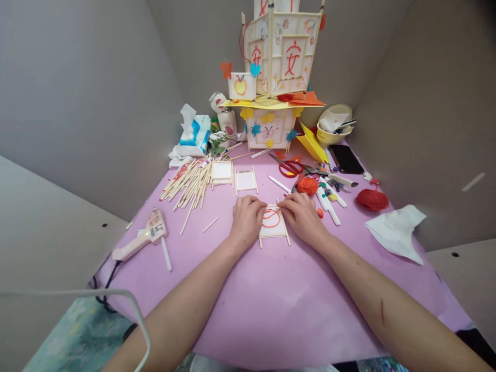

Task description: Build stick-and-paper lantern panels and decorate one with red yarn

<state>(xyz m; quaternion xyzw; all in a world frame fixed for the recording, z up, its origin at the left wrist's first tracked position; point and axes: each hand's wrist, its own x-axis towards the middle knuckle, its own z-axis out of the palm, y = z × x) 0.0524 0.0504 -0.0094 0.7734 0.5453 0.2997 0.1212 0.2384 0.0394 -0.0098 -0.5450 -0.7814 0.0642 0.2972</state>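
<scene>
A small frame of pale wooden sticks backed with white paper point(276, 230) lies flat on the table in front of me. A loop of red yarn point(271, 226) rests across its paper. My left hand point(248, 217) is at the frame's upper left corner, its thumb and forefinger pinched together on the yarn. At the upper right corner, my right hand point(300, 213) pinches at the yarn in the same way. The fingers cover both upper corners, and the exact grip is hard to see.
Two similar stick frames point(246, 181) lie behind, beside a pile of wooden sticks point(189, 181). A glue gun point(145, 235) lies left. Scissors point(290, 167), an orange yarn ball point(307, 186), markers point(327, 205) and red yarn point(372, 199) lie right. A decorated paper tower point(271, 124) stands behind.
</scene>
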